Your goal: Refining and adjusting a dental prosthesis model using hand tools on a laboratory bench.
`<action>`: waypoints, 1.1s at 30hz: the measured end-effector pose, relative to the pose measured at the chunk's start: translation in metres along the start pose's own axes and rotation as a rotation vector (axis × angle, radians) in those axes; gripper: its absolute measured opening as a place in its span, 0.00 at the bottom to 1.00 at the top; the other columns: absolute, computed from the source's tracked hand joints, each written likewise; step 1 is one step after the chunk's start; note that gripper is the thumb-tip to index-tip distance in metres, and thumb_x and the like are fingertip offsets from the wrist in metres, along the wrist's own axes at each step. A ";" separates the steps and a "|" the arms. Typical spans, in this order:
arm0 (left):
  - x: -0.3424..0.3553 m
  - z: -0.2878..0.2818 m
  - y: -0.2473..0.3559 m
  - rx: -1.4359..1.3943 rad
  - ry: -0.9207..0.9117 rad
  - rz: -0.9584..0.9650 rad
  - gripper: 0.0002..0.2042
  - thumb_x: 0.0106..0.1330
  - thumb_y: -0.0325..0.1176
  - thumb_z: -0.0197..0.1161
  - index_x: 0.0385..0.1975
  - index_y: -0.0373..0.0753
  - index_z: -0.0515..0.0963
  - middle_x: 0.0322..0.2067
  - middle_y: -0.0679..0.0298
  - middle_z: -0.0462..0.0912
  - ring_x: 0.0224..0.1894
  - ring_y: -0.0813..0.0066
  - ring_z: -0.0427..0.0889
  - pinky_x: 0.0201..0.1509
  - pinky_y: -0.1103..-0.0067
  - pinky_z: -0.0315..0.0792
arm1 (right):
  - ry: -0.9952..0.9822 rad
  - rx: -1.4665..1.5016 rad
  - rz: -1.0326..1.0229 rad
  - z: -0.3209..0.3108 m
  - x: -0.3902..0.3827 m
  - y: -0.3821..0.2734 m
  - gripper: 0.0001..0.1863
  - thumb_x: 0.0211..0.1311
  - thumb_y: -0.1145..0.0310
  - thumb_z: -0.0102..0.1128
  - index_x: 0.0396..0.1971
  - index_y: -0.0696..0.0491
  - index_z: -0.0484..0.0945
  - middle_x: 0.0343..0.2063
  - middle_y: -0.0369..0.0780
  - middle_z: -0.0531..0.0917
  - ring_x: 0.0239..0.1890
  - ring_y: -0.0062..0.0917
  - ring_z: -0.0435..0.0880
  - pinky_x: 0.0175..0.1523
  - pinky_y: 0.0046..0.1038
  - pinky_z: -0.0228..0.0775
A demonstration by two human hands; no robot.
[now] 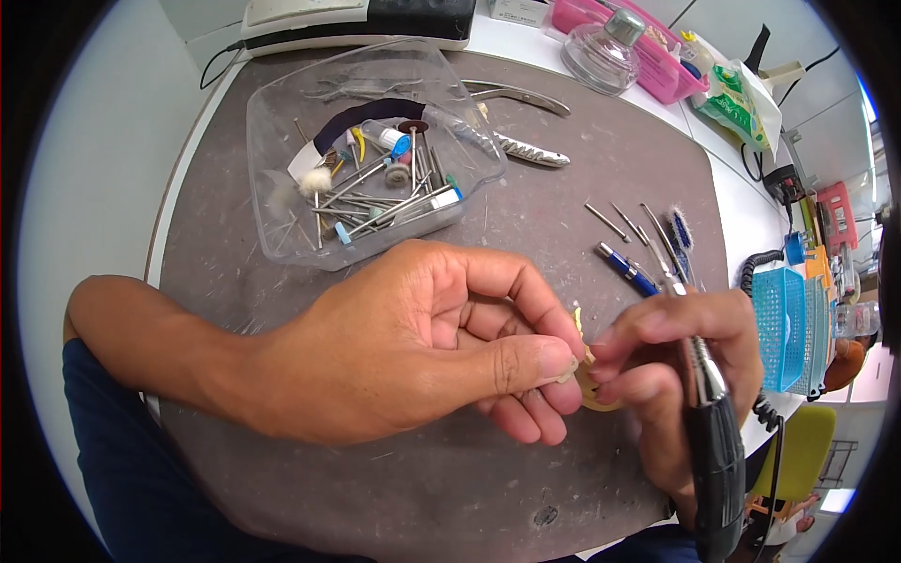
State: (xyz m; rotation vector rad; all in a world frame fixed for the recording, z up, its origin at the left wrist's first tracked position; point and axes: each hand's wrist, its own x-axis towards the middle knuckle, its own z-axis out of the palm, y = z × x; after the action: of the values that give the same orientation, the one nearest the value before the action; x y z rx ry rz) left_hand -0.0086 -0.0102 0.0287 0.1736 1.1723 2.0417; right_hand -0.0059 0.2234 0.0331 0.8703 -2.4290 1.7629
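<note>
My left hand (422, 347) is closed, thumb against fingers, in the middle of the view. Between them is a small pale piece (567, 378), mostly hidden; I cannot make out what it is. A yellowish object (601, 396) shows partly behind the fingertips. My right hand (676, 366) grips a rotary handpiece (717, 460) with a black body and a metal nose. Its fingertips are close to the left thumb, and whether they touch the piece is unclear. A blue pen (627, 269) lies just beyond the right hand.
A clear plastic bin (263, 220) of rotary burs and polishing tips stands beyond my left hand. Pliers (530, 152), thin metal tools (608, 222) and a blue brush (680, 230) lie on the brown mat (375, 497). A glass bottle (601, 61) and blue baskets (781, 324) edge the table.
</note>
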 end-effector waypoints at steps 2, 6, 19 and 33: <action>0.001 0.002 0.000 -0.001 -0.018 0.013 0.10 0.76 0.29 0.57 0.48 0.27 0.72 0.40 0.50 0.85 0.42 0.63 0.89 0.44 0.77 0.85 | -0.004 0.067 0.035 0.001 0.005 -0.006 0.21 0.64 0.64 0.71 0.47 0.57 0.69 0.31 0.44 0.82 0.30 0.21 0.81 0.35 0.20 0.74; 0.001 0.001 -0.002 0.000 0.009 0.030 0.09 0.74 0.27 0.59 0.47 0.27 0.72 0.41 0.49 0.85 0.43 0.63 0.89 0.44 0.77 0.86 | -0.112 0.021 0.042 0.001 0.010 -0.003 0.17 0.58 0.74 0.74 0.42 0.57 0.73 0.33 0.41 0.80 0.33 0.20 0.81 0.37 0.19 0.72; -0.003 -0.001 0.003 -0.021 -0.012 -0.030 0.13 0.77 0.30 0.56 0.53 0.28 0.73 0.41 0.51 0.85 0.43 0.66 0.89 0.45 0.78 0.84 | -0.108 -0.389 -0.415 -0.014 -0.001 -0.011 0.15 0.49 0.75 0.74 0.39 0.53 0.84 0.33 0.38 0.81 0.42 0.40 0.88 0.53 0.39 0.84; 0.000 -0.003 0.002 -0.051 -0.018 -0.026 0.11 0.77 0.30 0.55 0.49 0.28 0.73 0.39 0.49 0.85 0.40 0.65 0.89 0.42 0.79 0.85 | -0.162 -0.176 -0.427 -0.009 0.002 0.003 0.18 0.47 0.76 0.79 0.33 0.57 0.76 0.30 0.44 0.83 0.46 0.51 0.88 0.51 0.44 0.85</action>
State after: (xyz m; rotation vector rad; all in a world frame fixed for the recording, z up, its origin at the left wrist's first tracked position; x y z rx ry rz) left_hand -0.0109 -0.0128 0.0289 0.1509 1.1042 2.0412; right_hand -0.0113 0.2311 0.0345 1.4244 -2.2168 1.3547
